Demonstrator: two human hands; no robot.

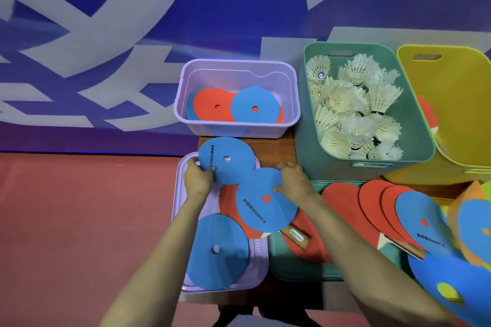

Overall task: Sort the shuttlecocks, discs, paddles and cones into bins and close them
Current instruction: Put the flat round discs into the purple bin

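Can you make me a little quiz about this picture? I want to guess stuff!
1. True or false: the green bin holds shuttlecocks.
2. The left hand holds a disc. Its colour is: A red, B blue, C yellow.
3. What colour is the bin just right of the green bin?

Key: 1 true. 2 B. 3 yellow: the yellow bin.
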